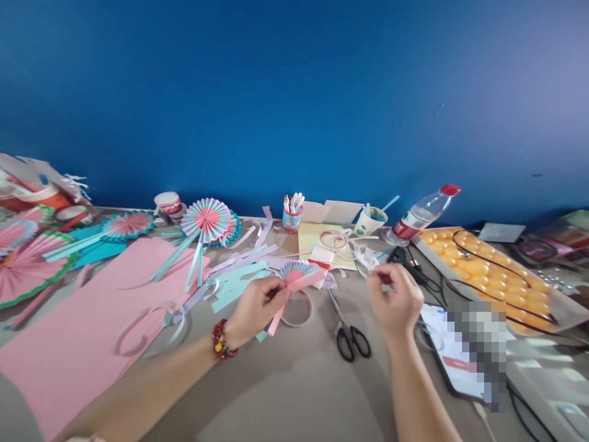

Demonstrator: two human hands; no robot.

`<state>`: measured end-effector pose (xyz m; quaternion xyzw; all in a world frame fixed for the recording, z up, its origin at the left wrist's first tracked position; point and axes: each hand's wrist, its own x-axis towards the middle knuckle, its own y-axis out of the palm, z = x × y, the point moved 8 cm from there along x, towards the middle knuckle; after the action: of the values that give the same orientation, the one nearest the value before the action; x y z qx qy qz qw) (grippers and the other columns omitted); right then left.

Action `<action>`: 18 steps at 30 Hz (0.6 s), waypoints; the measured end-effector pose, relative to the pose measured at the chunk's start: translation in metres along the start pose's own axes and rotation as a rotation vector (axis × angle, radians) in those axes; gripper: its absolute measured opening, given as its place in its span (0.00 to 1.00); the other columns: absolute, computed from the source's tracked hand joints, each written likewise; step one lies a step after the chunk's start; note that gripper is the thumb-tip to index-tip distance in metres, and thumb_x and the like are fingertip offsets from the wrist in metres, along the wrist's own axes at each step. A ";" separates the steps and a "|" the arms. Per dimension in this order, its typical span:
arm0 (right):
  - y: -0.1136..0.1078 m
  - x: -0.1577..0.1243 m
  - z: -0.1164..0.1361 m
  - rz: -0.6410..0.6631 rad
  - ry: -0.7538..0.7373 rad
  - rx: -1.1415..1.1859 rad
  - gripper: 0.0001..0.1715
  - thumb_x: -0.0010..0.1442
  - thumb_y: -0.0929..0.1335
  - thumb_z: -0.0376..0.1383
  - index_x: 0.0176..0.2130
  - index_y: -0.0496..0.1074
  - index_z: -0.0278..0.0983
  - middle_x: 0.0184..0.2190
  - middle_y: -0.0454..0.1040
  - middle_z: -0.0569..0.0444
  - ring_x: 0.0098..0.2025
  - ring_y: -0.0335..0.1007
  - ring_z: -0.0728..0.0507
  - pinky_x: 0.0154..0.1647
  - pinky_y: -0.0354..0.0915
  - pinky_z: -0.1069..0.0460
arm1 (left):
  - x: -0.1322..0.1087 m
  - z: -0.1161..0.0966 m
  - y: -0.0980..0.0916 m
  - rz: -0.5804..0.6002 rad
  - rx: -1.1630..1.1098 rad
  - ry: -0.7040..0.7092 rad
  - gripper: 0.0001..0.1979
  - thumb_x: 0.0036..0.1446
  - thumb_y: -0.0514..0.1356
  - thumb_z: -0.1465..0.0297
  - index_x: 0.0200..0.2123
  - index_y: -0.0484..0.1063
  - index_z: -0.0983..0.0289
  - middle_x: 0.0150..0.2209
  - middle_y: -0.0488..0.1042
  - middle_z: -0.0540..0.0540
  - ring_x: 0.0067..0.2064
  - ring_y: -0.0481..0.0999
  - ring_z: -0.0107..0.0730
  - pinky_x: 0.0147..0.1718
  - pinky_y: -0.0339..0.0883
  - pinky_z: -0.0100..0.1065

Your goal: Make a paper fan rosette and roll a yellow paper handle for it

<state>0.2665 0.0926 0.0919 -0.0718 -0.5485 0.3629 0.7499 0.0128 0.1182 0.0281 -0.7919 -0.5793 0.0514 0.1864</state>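
Note:
My left hand (260, 307), with a beaded bracelet at the wrist, pinches a small pleated paper fan (299, 274) in pink and pale blue. The fan's pleats are partly spread, and a pink strip points down from it. To the right, my right hand (396, 298) is raised with its fingers closed. A whitish strip shows by its fingertips, but whether the fingers grip it I cannot make out. Black-handled scissors (352, 341) lie on the table between my hands. Behind the fan is a ring of pale tape or strip (299, 322).
Pink paper sheets (87, 313) and finished paper fans (205, 220) cover the left side. Paper scraps (239, 285), a pen cup (292, 220), a paper cup (369, 222) and a bottle (418, 218) stand or lie behind. A phone (453, 350), cables and an orange-filled tray (492, 276) are at right.

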 end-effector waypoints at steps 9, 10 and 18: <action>0.054 -0.017 -0.001 0.584 -0.031 -0.109 0.12 0.61 0.64 0.41 0.30 0.72 0.39 0.27 0.74 0.55 0.24 0.67 0.47 0.23 0.58 0.54 | 0.001 0.013 0.007 -0.028 -0.533 -0.220 0.19 0.60 0.58 0.54 0.31 0.72 0.65 0.26 0.69 0.50 0.23 0.63 0.24 0.21 0.52 0.27; 0.055 -0.018 0.014 0.572 -0.098 -0.034 0.09 0.61 0.64 0.37 0.37 0.73 0.38 0.33 0.75 0.53 0.27 0.69 0.47 0.26 0.62 0.54 | 0.001 0.013 0.006 -0.045 -0.563 -0.232 0.20 0.60 0.58 0.53 0.31 0.72 0.65 0.25 0.69 0.50 0.23 0.62 0.24 0.21 0.52 0.27; 0.039 -0.043 0.099 0.441 -0.400 0.448 0.19 0.60 0.69 0.37 0.52 0.69 0.38 0.42 0.75 0.46 0.42 0.75 0.41 0.40 0.72 0.48 | -0.004 0.017 0.011 -0.105 -0.918 -0.305 0.15 0.55 0.66 0.59 0.31 0.70 0.65 0.27 0.67 0.47 0.28 0.64 0.23 0.30 0.59 0.27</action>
<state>0.1559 0.0656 0.0772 0.0499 -0.5624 0.6338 0.5287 0.0165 0.1157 0.0075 -0.7455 -0.6019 -0.1036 -0.2668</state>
